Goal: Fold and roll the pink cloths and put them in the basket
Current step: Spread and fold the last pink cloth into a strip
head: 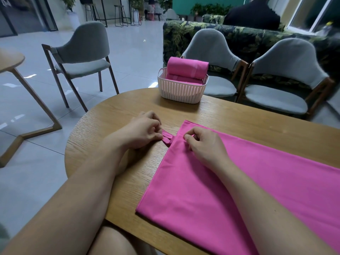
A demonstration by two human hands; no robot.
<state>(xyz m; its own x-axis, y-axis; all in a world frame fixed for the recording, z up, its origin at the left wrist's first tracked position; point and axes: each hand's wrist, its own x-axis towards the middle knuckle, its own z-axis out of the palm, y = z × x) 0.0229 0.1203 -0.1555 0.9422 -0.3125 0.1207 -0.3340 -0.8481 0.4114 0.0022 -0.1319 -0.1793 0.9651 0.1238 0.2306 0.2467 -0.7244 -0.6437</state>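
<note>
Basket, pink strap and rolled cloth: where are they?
basket (181, 92), head view, its front wall.
strap (167, 138), head view, the loop's middle.
rolled cloth (186, 68), head view, the top roll's middle.

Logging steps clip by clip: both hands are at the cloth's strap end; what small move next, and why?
Probably fold the strap in onto the cloth: the left hand pinches the strap sticking out past the edge, the right hand pinches the cloth beside it; the cloth lies flat.
</note>
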